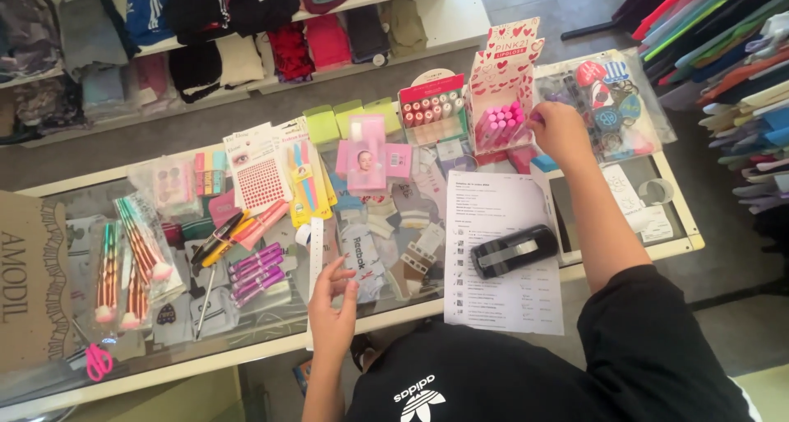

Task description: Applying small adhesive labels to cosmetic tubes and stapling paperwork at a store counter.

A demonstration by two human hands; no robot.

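Right hand [560,130] stretched far across the counter [246,352], fingertips pinching at the pink tubes [500,124] standing upright in the heart-printed display box [505,69]. Just right of that box. Left hand [333,307] well apart, fingers spread, empty.

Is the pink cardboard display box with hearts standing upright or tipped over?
Upright. The pink cardboard display box with hearts stands on the glass counter, header card up, pink tubes vertical inside. The right hand touches it.

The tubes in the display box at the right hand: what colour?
Bright pink tubes, right hand beside them; head view.
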